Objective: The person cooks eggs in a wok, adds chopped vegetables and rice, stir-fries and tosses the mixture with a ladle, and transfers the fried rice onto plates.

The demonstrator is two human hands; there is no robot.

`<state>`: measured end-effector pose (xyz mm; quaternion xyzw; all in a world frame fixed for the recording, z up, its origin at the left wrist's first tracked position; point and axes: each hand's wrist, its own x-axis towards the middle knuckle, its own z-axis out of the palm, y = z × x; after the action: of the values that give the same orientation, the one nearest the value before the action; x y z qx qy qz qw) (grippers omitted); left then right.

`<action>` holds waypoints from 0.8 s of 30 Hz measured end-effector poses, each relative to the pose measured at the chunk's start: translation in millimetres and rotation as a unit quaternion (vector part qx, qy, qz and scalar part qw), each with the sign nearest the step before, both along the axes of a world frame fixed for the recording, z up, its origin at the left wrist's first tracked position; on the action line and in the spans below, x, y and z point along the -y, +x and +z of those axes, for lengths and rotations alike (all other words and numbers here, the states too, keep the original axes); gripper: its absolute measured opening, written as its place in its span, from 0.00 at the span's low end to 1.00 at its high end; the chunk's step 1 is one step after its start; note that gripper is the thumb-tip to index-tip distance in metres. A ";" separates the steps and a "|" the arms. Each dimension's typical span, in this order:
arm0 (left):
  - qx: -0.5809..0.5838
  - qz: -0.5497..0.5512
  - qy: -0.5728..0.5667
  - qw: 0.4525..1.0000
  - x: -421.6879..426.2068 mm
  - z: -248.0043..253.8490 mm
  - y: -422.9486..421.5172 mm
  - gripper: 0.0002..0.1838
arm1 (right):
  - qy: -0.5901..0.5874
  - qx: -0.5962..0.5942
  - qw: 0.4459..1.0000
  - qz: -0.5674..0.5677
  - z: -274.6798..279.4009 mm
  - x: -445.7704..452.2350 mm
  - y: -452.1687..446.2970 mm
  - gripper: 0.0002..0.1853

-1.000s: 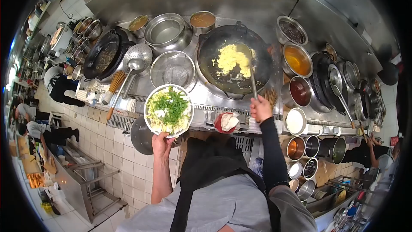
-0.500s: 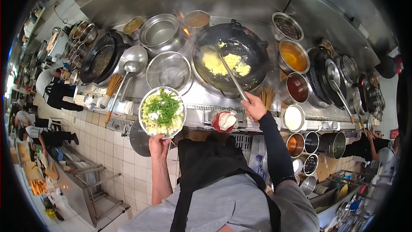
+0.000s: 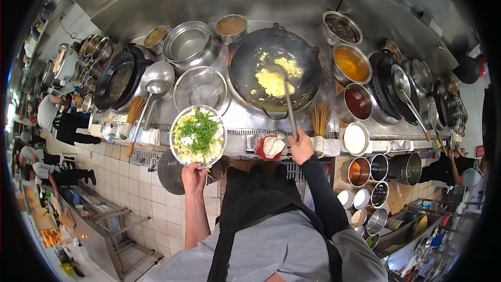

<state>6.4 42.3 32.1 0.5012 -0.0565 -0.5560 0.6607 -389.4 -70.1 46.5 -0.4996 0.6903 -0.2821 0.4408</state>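
Observation:
My left hand (image 3: 194,177) grips the near rim of a round bowl (image 3: 223,149), holding it in front of the stove edge. Chopped green leaves (image 3: 200,129) lie in it over pale shredded vegetables and some white bits. Closed around the handle of a long metal ladle (image 3: 289,103) is my right hand (image 3: 301,147). The ladle's head rests among yellow scrambled egg (image 3: 271,83) in the large black wok (image 3: 245,52). Beside my right hand stands a bamboo brush (image 3: 320,120). A red and white cloth (image 3: 271,147) sits on the stove's front ledge, between my hands.
Left of the wok are a wire strainer (image 3: 201,87), a water pot (image 3: 187,44) and a perforated skimmer (image 3: 157,78). To its right stand pots of orange liquid (image 3: 353,64), red sauce (image 3: 358,101) and white contents (image 3: 356,139). Other people (image 3: 65,120) are in the background.
The ladle has swung from the wok's left side toward its middle, gathering the egg. My right hand has moved slightly down and left. The bowl stays almost where it was.

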 end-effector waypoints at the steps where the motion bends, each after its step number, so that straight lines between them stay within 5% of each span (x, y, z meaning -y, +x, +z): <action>1: -0.003 0.000 0.002 1.000 0.5 -0.5 -0.1 0.22 | -0.030 -0.016 0.998 0.044 7.9 -5.8 -6.0 0.31; 4: -0.004 -0.007 -0.001 1.000 -0.1 -3.3 1.4 0.22 | -0.006 0.088 0.993 0.082 6.3 -15.1 -27.0 0.29; 6: -0.005 -0.011 -0.006 1.000 -1.4 -4.1 2.3 0.22 | 0.129 0.234 0.963 0.037 15.9 -1.9 -42.9 0.29; 8: -0.008 -0.011 -0.012 1.000 -2.9 -3.6 2.2 0.22 | 0.079 0.221 0.971 0.037 17.2 20.8 -49.3 0.27; 14: -0.001 0.007 -0.012 1.000 -9.6 2.9 -0.2 0.25 | -0.154 -0.097 0.980 -0.081 -50.8 81.3 -26.4 0.32; 19: 0.010 0.000 0.007 1.000 -5.3 3.1 2.8 0.25 | -0.139 -0.150 0.978 0.049 -42.5 79.9 -19.1 0.31; 23: 0.012 -0.010 0.019 1.000 0.2 -1.1 7.9 0.25 | -0.223 -0.017 0.956 0.191 -26.4 41.8 -41.2 0.32; 24: 0.014 -0.010 0.024 1.000 4.7 2.1 7.5 0.25 | -0.092 0.034 0.984 0.148 -10.7 37.0 -44.4 0.31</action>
<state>13.9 37.6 34.2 0.5240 -0.0572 -0.5569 0.6419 -433.7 -107.1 35.8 -0.6251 0.5640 -0.2929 0.4532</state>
